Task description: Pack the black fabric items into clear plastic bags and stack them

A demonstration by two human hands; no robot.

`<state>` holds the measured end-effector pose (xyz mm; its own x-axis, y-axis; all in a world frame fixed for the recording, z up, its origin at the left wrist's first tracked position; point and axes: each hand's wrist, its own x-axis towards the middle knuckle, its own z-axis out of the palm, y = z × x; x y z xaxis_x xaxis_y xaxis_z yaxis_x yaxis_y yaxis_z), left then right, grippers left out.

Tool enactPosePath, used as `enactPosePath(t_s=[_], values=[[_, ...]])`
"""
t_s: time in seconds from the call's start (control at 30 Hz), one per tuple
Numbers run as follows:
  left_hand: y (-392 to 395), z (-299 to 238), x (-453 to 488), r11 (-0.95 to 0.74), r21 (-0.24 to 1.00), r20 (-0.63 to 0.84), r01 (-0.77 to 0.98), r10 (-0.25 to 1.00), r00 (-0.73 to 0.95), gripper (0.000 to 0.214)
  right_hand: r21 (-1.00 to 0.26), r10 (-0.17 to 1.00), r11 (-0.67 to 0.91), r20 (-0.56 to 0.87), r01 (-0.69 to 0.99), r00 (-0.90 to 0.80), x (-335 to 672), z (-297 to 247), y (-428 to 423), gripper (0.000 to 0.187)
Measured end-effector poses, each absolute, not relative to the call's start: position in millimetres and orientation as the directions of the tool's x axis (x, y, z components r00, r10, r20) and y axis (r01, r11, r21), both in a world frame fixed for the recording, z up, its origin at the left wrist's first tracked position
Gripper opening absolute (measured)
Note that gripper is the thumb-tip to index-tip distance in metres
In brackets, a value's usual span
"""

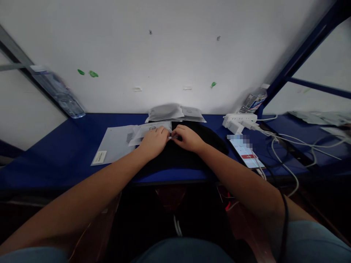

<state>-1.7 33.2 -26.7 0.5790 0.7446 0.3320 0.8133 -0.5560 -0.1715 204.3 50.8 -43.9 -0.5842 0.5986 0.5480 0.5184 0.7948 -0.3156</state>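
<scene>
A small white piece [170, 137] is pinched by the fingers of the left hand [155, 140] and right hand [189, 138]. Probably light, it is best held by its ends.

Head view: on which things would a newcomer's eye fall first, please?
First, the left hand and right hand, close together around a small pale item at the picture's centre. Then probably the lit phone, lying on the blue table to their right, near the white power strip.
</scene>
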Motion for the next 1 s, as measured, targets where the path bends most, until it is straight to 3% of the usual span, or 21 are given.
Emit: enactPosePath(t_s=[0.43, 0.73, 1.0], values=[[34.3, -23.9, -6.2, -0.567, -0.264, 0.295, 0.78, 0.723, 0.625, 0.024, -0.257, 0.577, 0.809, 0.521, 0.53, -0.629, 206.1, -43.2, 53.3, 0.013], [36.9, -23.3, -8.8, -0.588, -0.28, 0.322, 0.759, 0.688, 0.651, 0.026, -0.331, 0.641, 0.763, 0.491, 0.555, -0.59, 203.2, -44.6, 54.0, 0.006], [43.8, -26.4, -17.2, -0.69, -0.241, 0.398, 0.683, 0.571, 0.718, 0.009, -0.255, 0.594, 0.796, 0.5, 0.549, -0.63, 202.1, -43.9, 51.8, 0.01]])
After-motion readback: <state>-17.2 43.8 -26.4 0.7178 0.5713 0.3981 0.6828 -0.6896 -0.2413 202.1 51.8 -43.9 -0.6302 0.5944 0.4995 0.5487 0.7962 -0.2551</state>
